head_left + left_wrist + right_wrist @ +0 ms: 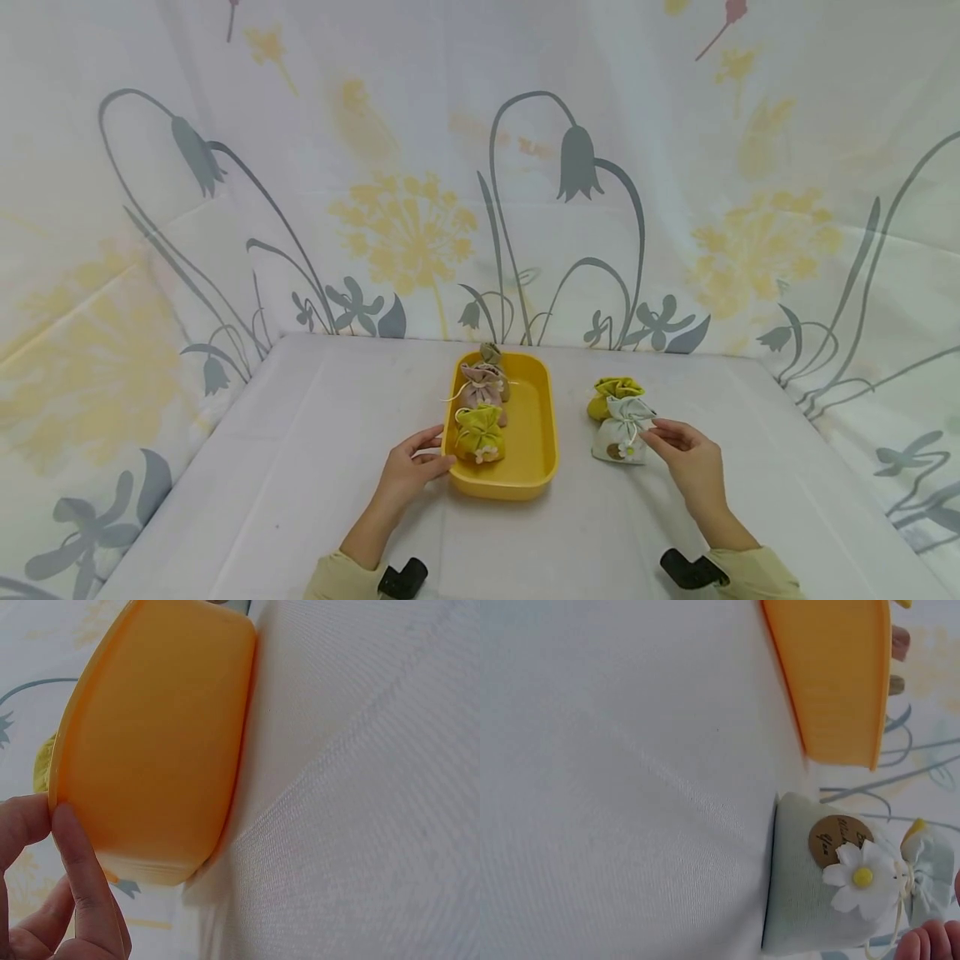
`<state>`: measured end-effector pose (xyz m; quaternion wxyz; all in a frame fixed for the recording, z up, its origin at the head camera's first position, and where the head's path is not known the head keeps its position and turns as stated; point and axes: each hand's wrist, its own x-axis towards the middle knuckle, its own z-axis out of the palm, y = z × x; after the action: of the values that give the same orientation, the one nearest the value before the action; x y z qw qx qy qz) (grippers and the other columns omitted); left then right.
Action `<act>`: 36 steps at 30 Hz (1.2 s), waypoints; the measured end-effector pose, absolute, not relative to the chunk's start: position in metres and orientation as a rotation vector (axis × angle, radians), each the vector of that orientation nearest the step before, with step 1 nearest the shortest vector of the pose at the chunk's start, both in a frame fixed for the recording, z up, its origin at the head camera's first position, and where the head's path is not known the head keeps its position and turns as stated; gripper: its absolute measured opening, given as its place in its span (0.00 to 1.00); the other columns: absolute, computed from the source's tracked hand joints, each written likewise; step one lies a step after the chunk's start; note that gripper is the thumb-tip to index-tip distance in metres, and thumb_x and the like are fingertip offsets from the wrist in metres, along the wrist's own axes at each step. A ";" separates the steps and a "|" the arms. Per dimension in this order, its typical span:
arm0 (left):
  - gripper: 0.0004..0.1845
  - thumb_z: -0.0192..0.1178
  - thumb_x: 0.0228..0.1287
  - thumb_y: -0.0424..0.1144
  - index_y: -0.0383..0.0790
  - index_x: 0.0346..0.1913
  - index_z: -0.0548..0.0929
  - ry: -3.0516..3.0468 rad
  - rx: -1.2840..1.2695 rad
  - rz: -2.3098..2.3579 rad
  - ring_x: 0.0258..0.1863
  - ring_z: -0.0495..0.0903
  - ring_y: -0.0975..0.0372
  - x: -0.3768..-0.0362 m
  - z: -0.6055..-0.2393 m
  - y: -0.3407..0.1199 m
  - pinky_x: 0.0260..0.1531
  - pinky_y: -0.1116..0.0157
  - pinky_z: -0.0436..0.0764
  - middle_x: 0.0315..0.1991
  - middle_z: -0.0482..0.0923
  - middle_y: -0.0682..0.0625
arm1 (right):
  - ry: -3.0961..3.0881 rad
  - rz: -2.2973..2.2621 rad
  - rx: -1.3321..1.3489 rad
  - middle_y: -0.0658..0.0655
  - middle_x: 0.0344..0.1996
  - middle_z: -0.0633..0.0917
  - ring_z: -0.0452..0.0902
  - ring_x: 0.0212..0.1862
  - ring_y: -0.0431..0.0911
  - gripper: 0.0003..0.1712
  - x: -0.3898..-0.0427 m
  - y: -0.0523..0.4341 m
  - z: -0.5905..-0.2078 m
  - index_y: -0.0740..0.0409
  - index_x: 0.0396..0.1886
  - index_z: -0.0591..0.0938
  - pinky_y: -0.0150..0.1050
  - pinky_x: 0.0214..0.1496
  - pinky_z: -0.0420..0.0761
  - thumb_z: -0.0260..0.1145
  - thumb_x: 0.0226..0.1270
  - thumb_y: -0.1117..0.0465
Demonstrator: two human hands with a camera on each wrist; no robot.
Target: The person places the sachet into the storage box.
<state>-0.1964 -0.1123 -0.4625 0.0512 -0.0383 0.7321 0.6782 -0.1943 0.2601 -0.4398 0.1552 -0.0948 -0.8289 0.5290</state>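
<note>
My left hand [408, 467] pinches the left rim of a yellow plastic tray [543, 467], thumb and fingers on either side of the edge in the left wrist view. Inside the tray, along its left side, stand a lime green drawstring pouch [480, 435], a dusty pink pouch [480, 387] and an olive-beige pouch [491, 354]. To the right of the tray, a pale mint drawstring pouch [802, 892] sits upright on the table, with a white flower and a round brown tag. My right hand [692, 462] grips it at its gathered neck; the exact contact is partly hidden.
Another lime green pouch [600, 407] stands just behind the mint one. A white cloth covers the table [315, 417]. Behind and at both sides hangs a flower-printed curtain [420, 150]. The right half of the tray shows bare yellow floor.
</note>
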 end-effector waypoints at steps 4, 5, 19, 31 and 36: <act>0.29 0.66 0.56 0.33 0.33 0.61 0.72 2.236 -0.107 2.062 0.38 0.78 0.60 -0.195 -0.462 -0.112 0.37 0.65 0.82 0.49 0.71 0.41 | -2.369 1.500 -0.282 0.42 0.30 0.83 0.76 0.32 0.30 0.25 -0.199 0.264 -0.441 0.66 0.48 0.80 0.23 0.34 0.75 0.71 0.56 0.54; 0.29 0.66 0.56 0.33 0.33 0.61 0.72 2.239 -0.101 2.060 0.38 0.79 0.60 -0.195 -0.462 -0.112 0.37 0.65 0.82 0.49 0.71 0.41 | -2.372 1.488 -0.288 0.42 0.30 0.83 0.76 0.32 0.30 0.25 -0.201 0.265 -0.441 0.66 0.48 0.81 0.23 0.33 0.75 0.71 0.56 0.54; 0.30 0.67 0.55 0.34 0.33 0.61 0.72 2.237 -0.109 2.053 0.38 0.78 0.60 -0.196 -0.463 -0.113 0.37 0.65 0.82 0.49 0.71 0.42 | -2.342 1.551 -0.274 0.47 0.31 0.81 0.74 0.33 0.31 0.26 -0.222 0.265 -0.442 0.67 0.48 0.76 0.22 0.34 0.75 0.71 0.56 0.55; 0.29 0.67 0.55 0.34 0.35 0.61 0.72 2.234 -0.104 2.063 0.38 0.78 0.60 -0.198 -0.464 -0.113 0.38 0.64 0.82 0.48 0.71 0.42 | -2.551 1.496 -0.264 0.52 0.36 0.81 0.71 0.35 0.35 0.33 -0.233 0.260 -0.434 0.68 0.52 0.77 0.27 0.34 0.75 0.70 0.55 0.48; 0.29 0.67 0.55 0.34 0.34 0.61 0.72 2.229 -0.107 2.070 0.38 0.78 0.60 -0.197 -0.463 -0.113 0.37 0.65 0.82 0.48 0.71 0.41 | -2.564 1.507 -0.232 0.51 0.36 0.81 0.71 0.35 0.36 0.30 -0.231 0.257 -0.430 0.70 0.49 0.79 0.28 0.33 0.75 0.71 0.56 0.51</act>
<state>-0.1967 -0.1130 -0.4635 0.0489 -0.0351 0.7314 0.6793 -0.2310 0.2574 -0.4301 0.0791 -0.0776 -0.8568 0.5035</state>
